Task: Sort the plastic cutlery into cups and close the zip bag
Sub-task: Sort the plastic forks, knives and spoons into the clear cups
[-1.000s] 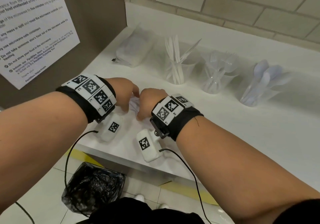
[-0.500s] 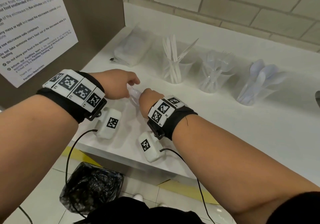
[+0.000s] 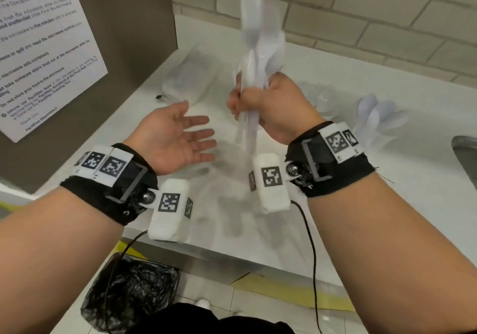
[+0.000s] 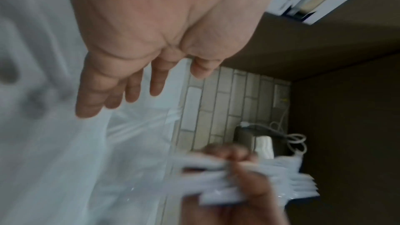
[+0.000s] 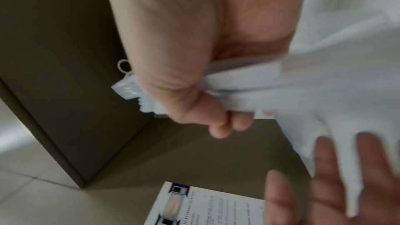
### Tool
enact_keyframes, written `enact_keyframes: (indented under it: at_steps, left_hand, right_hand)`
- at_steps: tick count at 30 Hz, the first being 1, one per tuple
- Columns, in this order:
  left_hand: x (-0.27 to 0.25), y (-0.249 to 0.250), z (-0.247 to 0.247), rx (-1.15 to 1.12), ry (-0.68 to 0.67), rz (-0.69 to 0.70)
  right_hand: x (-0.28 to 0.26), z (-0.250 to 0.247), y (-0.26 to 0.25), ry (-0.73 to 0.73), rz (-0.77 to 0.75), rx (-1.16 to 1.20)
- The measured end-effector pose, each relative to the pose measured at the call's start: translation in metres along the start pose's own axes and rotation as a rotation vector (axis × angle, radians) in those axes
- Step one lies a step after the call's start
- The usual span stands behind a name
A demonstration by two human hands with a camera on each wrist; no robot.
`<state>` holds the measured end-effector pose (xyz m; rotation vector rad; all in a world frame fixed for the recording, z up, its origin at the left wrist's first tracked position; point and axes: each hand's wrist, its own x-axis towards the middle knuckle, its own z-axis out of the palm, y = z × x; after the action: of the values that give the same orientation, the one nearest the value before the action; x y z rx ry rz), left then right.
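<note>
Cutlery bundle (image 3: 251,80) now lifted off counter (image 3: 335,178), gripped by right hand (image 3: 277,109); left hand (image 3: 175,137) opened, empty. Sorting step; separation into cups needed next.

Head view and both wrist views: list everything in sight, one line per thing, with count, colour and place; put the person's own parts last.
White plastic cutlery bundle: one handful, white, blurred, raised above the counter in the right hand's grip.
Clear plastic cup of spoons: one, clear with pale spoons, far right of the counter.
Clear plastic cup: one, clear, behind the right hand; contents unclear.
Clear plastic zip bag: one, clear, back left of the counter.
White counter: one, white.
Printed paper notice: one, white, on the brown panel at left.
Black bin bag: one, on the floor below the counter.
Metal sink: edge only, far right.
Left hand: open, palm up, empty.
Right hand: grips the bundle.
</note>
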<state>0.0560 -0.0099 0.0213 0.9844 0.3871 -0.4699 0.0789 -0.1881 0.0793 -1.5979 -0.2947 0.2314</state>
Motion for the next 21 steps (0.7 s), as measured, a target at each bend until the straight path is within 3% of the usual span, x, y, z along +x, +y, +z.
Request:
enact_keyframes:
  at_steps: [2, 5, 11, 16, 21]
  left_hand:
    - [0.002, -0.011, 0.009, -0.008, -0.095, -0.128]
    - [0.000, -0.025, 0.025, -0.066, -0.169, -0.204]
    - [0.002, -0.032, 0.035, -0.236, -0.226, -0.079]
    - [0.007, -0.034, 0.033, -0.004, -0.254, -0.070]
    - [-0.001, -0.021, 0.049, 0.186, -0.346, 0.201]
  right_hand:
    - [-0.005, 0.002, -0.005, -0.051, -0.101, 0.252]
    - [-0.007, 0.009, 0.003, -0.039, -0.129, 0.316]
    - [-0.018, 0.016, 0.034, 0.023, -0.090, 0.222]
    - [-0.019, 0.012, 0.043, 0.048, 0.017, 0.267]
    - [-0.019, 0.005, 0.046, 0.012, 0.126, 0.407]
